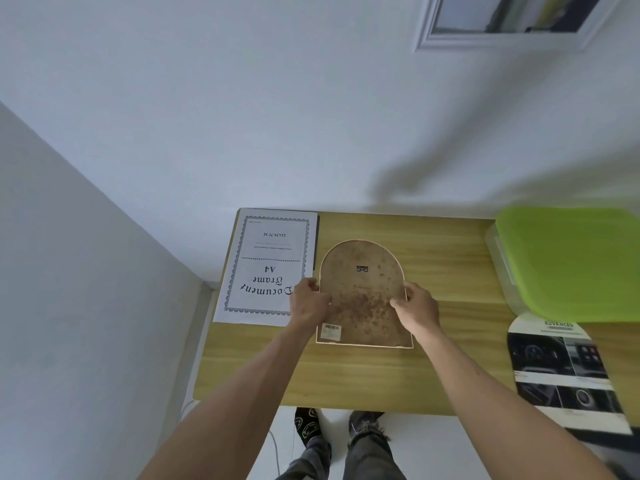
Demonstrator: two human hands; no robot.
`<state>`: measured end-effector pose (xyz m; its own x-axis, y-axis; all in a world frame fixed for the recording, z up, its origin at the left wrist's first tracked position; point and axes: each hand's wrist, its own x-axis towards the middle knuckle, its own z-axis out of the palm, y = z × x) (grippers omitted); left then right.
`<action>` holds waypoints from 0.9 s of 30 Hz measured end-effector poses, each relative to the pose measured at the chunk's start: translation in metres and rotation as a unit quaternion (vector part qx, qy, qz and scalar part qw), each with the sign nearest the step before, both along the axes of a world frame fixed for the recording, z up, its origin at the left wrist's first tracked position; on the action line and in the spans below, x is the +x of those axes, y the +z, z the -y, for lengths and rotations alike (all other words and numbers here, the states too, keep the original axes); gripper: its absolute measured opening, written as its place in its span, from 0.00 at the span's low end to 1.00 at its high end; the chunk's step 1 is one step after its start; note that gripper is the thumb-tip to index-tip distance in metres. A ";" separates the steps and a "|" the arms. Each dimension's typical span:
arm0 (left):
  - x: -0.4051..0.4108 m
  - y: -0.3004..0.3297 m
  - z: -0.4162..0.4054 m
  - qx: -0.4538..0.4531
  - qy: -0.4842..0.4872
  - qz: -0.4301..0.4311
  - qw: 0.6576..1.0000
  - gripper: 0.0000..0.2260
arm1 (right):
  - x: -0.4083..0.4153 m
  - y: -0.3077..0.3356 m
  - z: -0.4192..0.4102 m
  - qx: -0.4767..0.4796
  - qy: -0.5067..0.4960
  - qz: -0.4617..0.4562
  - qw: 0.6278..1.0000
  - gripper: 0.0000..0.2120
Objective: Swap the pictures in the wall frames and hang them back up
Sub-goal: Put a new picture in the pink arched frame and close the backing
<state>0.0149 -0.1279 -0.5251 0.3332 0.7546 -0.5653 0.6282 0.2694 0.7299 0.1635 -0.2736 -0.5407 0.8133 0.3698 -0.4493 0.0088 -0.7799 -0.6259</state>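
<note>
An arched frame (363,271) lies face down on the wooden table (346,375), its stained brown backing board up, with a small metal hanger and a barcode sticker. My left hand (308,301) grips the frame's left edge, and my right hand (417,308) grips its right edge, fingers on the backing. A white "Document Frame A4" sheet (266,265) lies to the left over a dark frame whose edge shows. An arch-shaped printed picture (561,368) lies at the table's right. A white rectangular frame (512,32) hangs on the wall above.
A clear plastic box with a green lid (571,261) stands at the table's back right. The table sits in a corner, with walls behind and to the left. My legs and shoes show below the front edge.
</note>
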 end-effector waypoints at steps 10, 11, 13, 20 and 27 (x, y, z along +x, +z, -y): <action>-0.005 0.047 -0.003 -0.037 -0.006 0.170 0.985 0.16 | 0.012 0.043 0.015 0.185 -0.122 -0.087 0.971 0.19; -0.005 0.057 -0.003 -0.042 -0.019 0.191 0.980 0.15 | 0.014 0.051 0.014 0.189 -0.115 -0.085 0.972 0.18; -0.006 0.080 -0.002 -0.037 -0.018 0.225 0.973 0.17 | 0.016 0.066 0.014 0.194 -0.092 -0.077 0.974 0.18; -0.002 0.150 0.024 0.080 0.008 0.254 0.964 0.17 | 0.007 0.147 -0.007 0.195 0.048 0.062 0.978 0.28; 0.013 0.197 0.095 0.189 0.046 0.256 0.947 0.08 | -0.008 0.239 -0.016 0.265 0.140 0.046 0.953 0.27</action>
